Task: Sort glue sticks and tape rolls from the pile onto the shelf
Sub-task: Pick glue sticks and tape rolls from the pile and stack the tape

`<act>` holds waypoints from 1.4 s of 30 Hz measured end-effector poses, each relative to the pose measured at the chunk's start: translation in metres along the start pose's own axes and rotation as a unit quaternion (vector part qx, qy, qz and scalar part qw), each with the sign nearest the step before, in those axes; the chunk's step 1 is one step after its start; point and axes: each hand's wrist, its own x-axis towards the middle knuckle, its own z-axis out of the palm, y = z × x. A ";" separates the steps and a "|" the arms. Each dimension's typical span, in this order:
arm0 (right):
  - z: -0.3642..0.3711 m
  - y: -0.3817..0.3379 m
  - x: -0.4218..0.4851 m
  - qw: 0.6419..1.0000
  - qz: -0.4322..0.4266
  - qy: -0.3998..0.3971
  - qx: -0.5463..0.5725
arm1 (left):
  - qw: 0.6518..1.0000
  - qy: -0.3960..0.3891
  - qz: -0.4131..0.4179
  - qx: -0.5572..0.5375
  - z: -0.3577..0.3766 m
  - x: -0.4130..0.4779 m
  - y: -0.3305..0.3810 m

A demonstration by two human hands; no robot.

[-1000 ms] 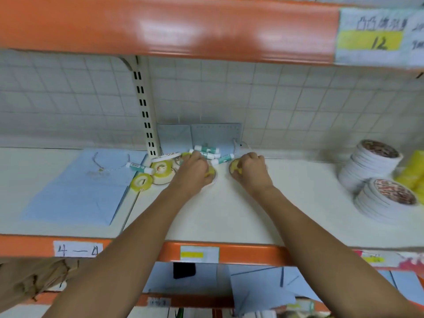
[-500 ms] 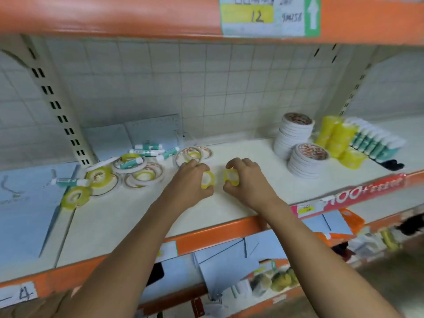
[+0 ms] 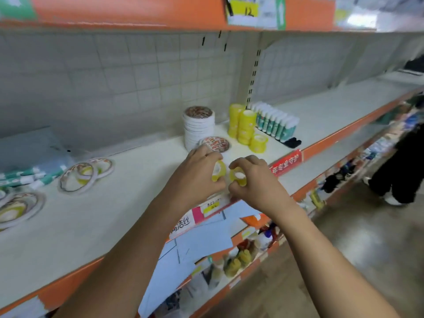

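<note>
- far left, the loose pile [image 3: 79, 177] of flat tape rolls and green-and-white glue sticks [image 3: 29, 176] lies on the white shelf [image 3: 128, 203], well apart from both hands
- centre, the left hand [image 3: 197, 177] pinches a small yellow tape roll [image 3: 217, 172] by its rim, fingers curled round it, above the shelf's front edge
- just beside it, the right hand [image 3: 254, 182] pinches a second yellow roll [image 3: 238, 176] the same way
- both rolls look light and stiff, their film faces likely slick; a grip across the outer rim seems safest
- right, the sorted goods: a white tape stack [image 3: 199, 125]; yellow stacks [image 3: 246, 127], the rolls' likely home, tall enough to topple; a row of upright glue sticks [image 3: 275, 125]
</note>
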 end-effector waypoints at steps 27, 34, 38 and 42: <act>-0.023 0.183 0.152 0.994 -0.055 -0.041 0.083 | 0.992 0.012 -0.125 0.030 0.092 0.168 0.054; -0.014 0.193 0.165 0.992 -0.066 -0.070 0.086 | 0.990 0.006 -0.137 0.042 0.099 0.191 0.047; -0.020 0.199 0.174 0.987 -0.055 -0.121 0.088 | 0.987 0.007 -0.157 0.043 0.108 0.197 0.053; -0.029 0.207 0.186 0.978 -0.038 -0.198 0.046 | 0.981 0.022 -0.188 0.042 0.117 0.203 0.058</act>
